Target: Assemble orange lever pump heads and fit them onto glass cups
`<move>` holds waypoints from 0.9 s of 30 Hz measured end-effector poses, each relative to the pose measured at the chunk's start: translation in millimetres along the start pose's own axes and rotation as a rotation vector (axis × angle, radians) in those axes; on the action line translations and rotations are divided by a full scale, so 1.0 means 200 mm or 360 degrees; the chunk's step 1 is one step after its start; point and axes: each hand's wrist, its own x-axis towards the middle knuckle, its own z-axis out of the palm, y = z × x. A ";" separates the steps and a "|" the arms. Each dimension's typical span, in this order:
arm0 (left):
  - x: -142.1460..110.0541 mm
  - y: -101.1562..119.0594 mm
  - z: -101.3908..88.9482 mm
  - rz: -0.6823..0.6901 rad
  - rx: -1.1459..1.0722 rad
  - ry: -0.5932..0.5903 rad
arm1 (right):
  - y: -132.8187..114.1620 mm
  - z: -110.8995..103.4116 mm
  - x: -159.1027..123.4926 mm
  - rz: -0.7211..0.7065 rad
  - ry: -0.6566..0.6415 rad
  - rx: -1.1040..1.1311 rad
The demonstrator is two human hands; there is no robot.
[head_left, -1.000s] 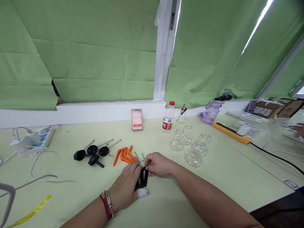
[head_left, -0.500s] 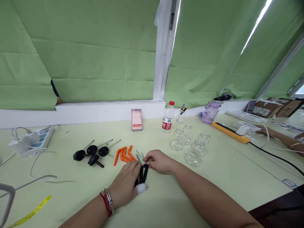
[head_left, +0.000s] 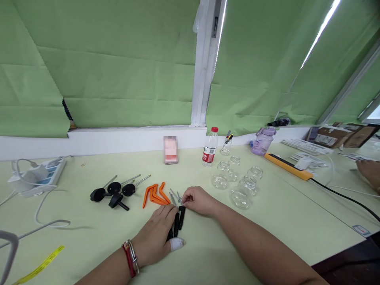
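Several black-handled pieces with thin metal rods (head_left: 176,223) lie together on the table, handles towards me. Over their left side rests my left hand (head_left: 162,223), palm down with the fingers stretched out and the bandaged thumb apart. At the rods' right side, my right hand (head_left: 194,200) pinches the metal part of one piece; its fingertips partly hide the spot. Just beyond my left fingers are several bent orange plastic pieces (head_left: 154,194). Further left lie several black round caps (head_left: 129,190) with metal rods sticking out.
Small clear glass jars (head_left: 241,197) stand right of my hands. Behind them are a water bottle (head_left: 210,148), a glass with tools (head_left: 226,147) and a purple bottle (head_left: 263,141). Power strips (head_left: 287,166) sit at both sides. Another person's hand (head_left: 369,172) shows at far right.
My left hand has shifted slightly down and left over the black handles. My right hand stays at the rods, still pinching. The other person's hand has drawn back to the right.
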 end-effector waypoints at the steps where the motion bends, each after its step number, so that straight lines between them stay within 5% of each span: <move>1: 0.00 0.00 0.00 -0.0004 0.0000 0.0001 | -0.01 0.00 0.00 -0.0008 -0.0005 -0.0007; 27: -0.02 0.01 0.01 0.0045 0.0083 -0.0033 | 0.04 0.07 0.07 -0.0132 0.0190 -0.0204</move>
